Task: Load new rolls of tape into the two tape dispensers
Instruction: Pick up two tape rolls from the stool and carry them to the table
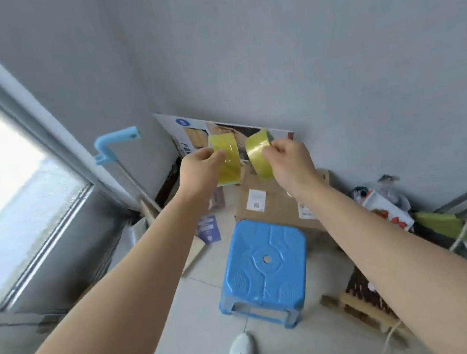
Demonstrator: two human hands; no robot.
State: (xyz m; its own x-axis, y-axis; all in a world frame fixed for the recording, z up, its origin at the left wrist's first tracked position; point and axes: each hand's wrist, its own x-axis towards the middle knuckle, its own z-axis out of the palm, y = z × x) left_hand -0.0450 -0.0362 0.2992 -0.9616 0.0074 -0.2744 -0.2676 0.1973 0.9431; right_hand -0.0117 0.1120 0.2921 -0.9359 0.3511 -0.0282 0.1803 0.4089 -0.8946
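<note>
Above the blue stool (261, 264) and the cardboard box (274, 204) on the floor, both arms reach out, each holding up a yellow tape roll. This looks like the opening step: no dispenser is visible, so one must be found next. The left hand (199, 171) pinches the left roll (226, 162), the right hand (291, 161) the right roll (259, 154), fingers closed on the rims.

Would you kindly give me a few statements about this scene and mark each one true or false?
1. Each hand holds a yellow tape roll. True: left hand holds the left roll, right hand the right roll.
2. The rolls rest on the blue stool. False: they are held up in the air.
3. A tape dispenser sits on the stool. False: its top is bare.
4. A white shoe shows below the stool. True.
</note>
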